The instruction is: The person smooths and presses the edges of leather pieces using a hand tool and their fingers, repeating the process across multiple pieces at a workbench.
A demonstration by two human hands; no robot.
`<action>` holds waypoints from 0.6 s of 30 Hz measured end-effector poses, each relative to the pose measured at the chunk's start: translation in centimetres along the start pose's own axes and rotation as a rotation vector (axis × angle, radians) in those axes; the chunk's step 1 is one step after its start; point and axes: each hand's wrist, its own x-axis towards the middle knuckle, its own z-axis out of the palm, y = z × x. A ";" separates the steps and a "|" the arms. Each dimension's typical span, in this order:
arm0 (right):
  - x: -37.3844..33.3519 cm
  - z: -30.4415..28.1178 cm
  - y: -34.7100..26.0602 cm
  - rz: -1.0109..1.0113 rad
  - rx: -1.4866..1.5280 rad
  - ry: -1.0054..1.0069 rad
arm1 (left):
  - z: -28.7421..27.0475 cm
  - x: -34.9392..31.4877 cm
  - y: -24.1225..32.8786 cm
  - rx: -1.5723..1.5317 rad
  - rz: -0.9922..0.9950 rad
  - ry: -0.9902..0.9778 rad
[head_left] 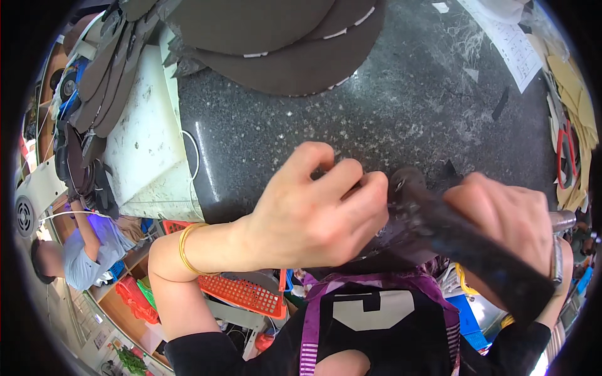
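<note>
My left hand (320, 210) is closed, its fingers curled down at the near edge of the dark table. Under its fingertips lies a dark, slightly shiny sheet piece (392, 247); the fingers hide most of the grip. My right hand (508, 210) is wrapped round what looks like a hammer. Its long dark head (483, 250) slants from a rounded end beside my left fingers down toward my right forearm, smeared a little by motion. A silver handle end (563, 220) sticks out past the right fist.
Large dark brown rounded pieces (251, 25) are stacked at the far left. More dark pieces (113, 94) hang over a pale machine bed (147, 125). Red-handled scissors (567, 153) and beige pieces (574, 94) lie right, near a paper sheet (511, 53). A person (88, 250) works at left.
</note>
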 end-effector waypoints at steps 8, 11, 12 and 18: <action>0.1 -0.5 -0.7 0.085 -0.081 0.006 | 2.9 -1.2 0.2 -0.195 -0.152 0.362; 0.5 0.3 0.3 0.060 -0.022 0.076 | 2.4 -1.2 1.4 -0.107 -0.198 0.340; 0.5 0.8 0.3 0.009 0.009 0.062 | 2.0 -1.6 1.5 -0.088 -0.205 0.278; 0.6 0.2 -0.4 0.030 -0.027 0.059 | 1.5 -0.9 3.3 -0.020 -0.317 0.181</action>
